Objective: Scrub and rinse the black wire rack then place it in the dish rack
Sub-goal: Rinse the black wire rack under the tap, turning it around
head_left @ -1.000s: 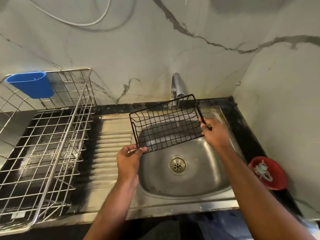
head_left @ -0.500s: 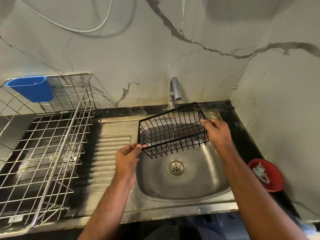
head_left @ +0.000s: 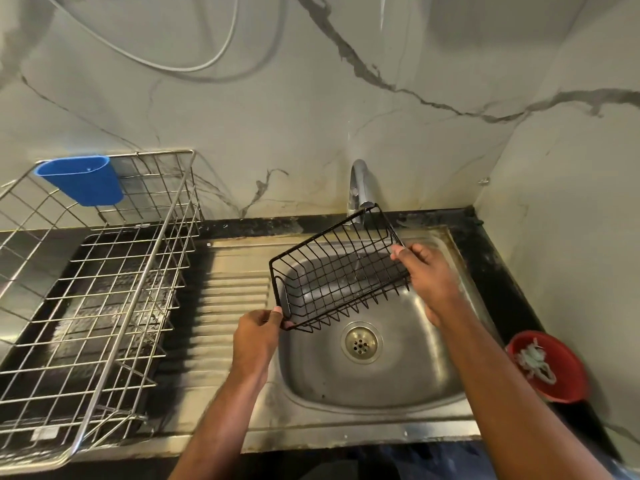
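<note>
The black wire rack (head_left: 332, 271) hangs tilted over the steel sink bowl (head_left: 415, 368), right under the tap (head_left: 360, 185). A thin stream of water runs from the tap through its wires. My left hand (head_left: 258, 336) pinches the rack's near left corner. My right hand (head_left: 427, 271) grips its right end. The silver dish rack (head_left: 104, 289) stands on the counter to the left, with nothing in it.
A blue plastic cup (head_left: 81, 180) hangs on the dish rack's back left corner. A red bowl (head_left: 550, 367) with a pale scrubber in it sits on the black counter at the right. The ribbed drainboard (head_left: 232, 306) lies between sink and dish rack. Marble walls close the back and right.
Both hands have turned the rack from nearly flat to tilted, its open side now facing up and left, and shifted it closer under the tap.
</note>
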A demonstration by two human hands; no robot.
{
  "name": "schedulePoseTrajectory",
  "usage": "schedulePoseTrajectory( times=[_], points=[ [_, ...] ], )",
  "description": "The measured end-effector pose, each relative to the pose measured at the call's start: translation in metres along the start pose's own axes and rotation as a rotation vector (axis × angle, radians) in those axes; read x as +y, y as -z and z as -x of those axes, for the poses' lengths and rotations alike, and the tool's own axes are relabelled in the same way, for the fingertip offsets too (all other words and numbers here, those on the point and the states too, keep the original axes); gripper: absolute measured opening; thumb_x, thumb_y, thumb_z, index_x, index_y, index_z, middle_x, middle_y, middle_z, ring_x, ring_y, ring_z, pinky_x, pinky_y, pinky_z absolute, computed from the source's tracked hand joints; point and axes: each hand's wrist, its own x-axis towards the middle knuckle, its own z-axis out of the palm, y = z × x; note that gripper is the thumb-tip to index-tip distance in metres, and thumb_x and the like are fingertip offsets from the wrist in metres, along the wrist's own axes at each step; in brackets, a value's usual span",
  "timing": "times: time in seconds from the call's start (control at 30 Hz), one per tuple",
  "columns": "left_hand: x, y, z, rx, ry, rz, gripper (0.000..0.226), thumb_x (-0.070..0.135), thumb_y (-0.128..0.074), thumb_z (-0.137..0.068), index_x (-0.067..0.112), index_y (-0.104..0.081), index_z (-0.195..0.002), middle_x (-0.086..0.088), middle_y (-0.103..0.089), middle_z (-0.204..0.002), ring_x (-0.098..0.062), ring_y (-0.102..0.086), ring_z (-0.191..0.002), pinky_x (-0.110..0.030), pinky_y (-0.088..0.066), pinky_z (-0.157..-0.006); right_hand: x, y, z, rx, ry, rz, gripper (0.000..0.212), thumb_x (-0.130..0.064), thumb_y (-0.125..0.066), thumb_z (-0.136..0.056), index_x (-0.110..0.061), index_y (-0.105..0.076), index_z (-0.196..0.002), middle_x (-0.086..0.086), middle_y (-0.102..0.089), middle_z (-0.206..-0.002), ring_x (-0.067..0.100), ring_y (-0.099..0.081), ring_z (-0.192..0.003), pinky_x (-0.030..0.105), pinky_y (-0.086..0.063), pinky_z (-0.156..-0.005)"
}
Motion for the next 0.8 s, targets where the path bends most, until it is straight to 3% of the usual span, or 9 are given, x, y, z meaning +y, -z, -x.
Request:
schedulePoseTrajectory(
  times=[0.07,0.17,0.23,0.33,0.4,0.47,0.6,0.73,0.8],
  points=[
    [-0.005,0.004,0.001,0.007,-0.082,-0.190,0.038,0.033,-0.059,-0.100,0.005,-0.075,-0.079,-0.003,-0.071,-0.067,-0.016,-0.054,-0.056,-0.030,-0.036,-0.057,0.000,-0.004,-0.002,-0.017,-0.008,0.001,0.017,-0.033,-0.062,-0.097,-0.022,-0.071,-0.088,0.002,-0.072,-0.102,0.027,-0.066,-0.099,0.051,-0.056,-0.088],
    [0.001,0.008,0.002,0.037,-0.193,-0.343,0.031,0.029,-0.060,-0.099,0.010,-0.074,-0.079,0.000,-0.063,-0.061,-0.019,-0.055,-0.059,-0.032,-0.037,-0.056,-0.005,-0.013,-0.002,-0.054,0.004,0.028,0.018,-0.039,-0.055,-0.100,-0.024,-0.064,-0.096,0.007,-0.066,-0.110,0.023,-0.064,-0.096,0.035,-0.053,-0.081],
    [0.009,0.009,0.003,0.055,-0.251,-0.362,0.022,0.028,-0.061,-0.099,0.013,-0.073,-0.088,0.001,-0.068,-0.075,-0.019,-0.061,-0.073,-0.033,-0.036,-0.061,-0.007,-0.018,-0.003,-0.085,0.035,0.113,0.018,-0.041,-0.051,-0.102,-0.026,-0.060,-0.099,0.011,-0.066,-0.118,0.024,-0.066,-0.102,0.033,-0.051,-0.079],
    [0.022,0.007,0.004,0.078,-0.322,-0.360,0.021,0.026,-0.064,-0.099,0.012,-0.073,-0.110,0.003,-0.073,-0.100,-0.012,-0.064,-0.095,-0.019,-0.038,-0.077,-0.007,-0.020,-0.003,-0.066,0.020,0.127,0.025,-0.042,-0.049,-0.103,-0.024,-0.063,-0.114,0.004,-0.065,-0.116,0.024,-0.066,-0.103,0.027,-0.050,-0.072],
    [0.030,0.004,-0.001,0.077,-0.388,-0.392,0.026,0.026,-0.064,-0.098,0.011,-0.069,-0.119,-0.001,-0.074,-0.113,-0.018,-0.066,-0.108,-0.020,-0.040,-0.085,-0.008,-0.019,-0.005,0.021,-0.014,0.031,0.025,-0.041,-0.051,-0.102,-0.020,-0.066,-0.105,-0.004,-0.062,-0.104,0.018,-0.063,-0.097,0.024,-0.048,-0.068],
    [0.040,0.000,-0.008,0.051,-0.464,-0.439,0.035,0.030,-0.064,-0.098,0.012,-0.064,-0.128,-0.004,-0.071,-0.123,-0.023,-0.063,-0.115,-0.028,-0.045,-0.093,-0.010,-0.015,-0.009,0.106,-0.034,-0.045,0.022,-0.037,-0.055,-0.101,-0.022,-0.064,-0.088,-0.004,-0.060,-0.089,0.015,-0.060,-0.087,0.032,-0.055,-0.075],
    [0.061,-0.013,-0.015,-0.106,-0.549,-0.473,0.056,0.045,-0.058,-0.099,0.012,-0.051,-0.143,-0.007,-0.062,-0.140,-0.024,-0.057,-0.129,-0.031,-0.043,-0.103,-0.020,-0.013,-0.012,0.057,-0.064,-0.012,0.021,-0.032,-0.056,-0.101,-0.019,-0.061,-0.085,0.000,-0.059,-0.091,0.014,-0.060,-0.086,0.033,-0.058,-0.079],
    [0.070,-0.024,-0.016,-0.356,-0.426,-0.450,0.060,0.064,-0.054,-0.093,0.020,-0.058,-0.132,-0.001,-0.071,-0.122,-0.024,-0.067,-0.114,-0.033,-0.053,-0.093,-0.023,-0.015,-0.020,0.037,-0.054,-0.006,0.027,-0.029,-0.056,-0.101,-0.003,-0.065,-0.101,0.003,-0.055,-0.090,0.014,-0.056,-0.083,0.028,-0.058,-0.069],
    [0.067,-0.030,-0.016,-0.339,-0.455,-0.526,0.043,0.050,-0.054,-0.100,0.017,-0.060,-0.127,-0.003,-0.073,-0.108,-0.023,-0.070,-0.100,-0.036,-0.057,-0.087,-0.018,-0.015,-0.031,0.028,-0.072,-0.010,0.030,-0.028,-0.056,-0.101,0.002,-0.063,-0.105,0.004,-0.053,-0.087,0.014,-0.055,-0.079,0.026,-0.056,-0.063]
  ],
)
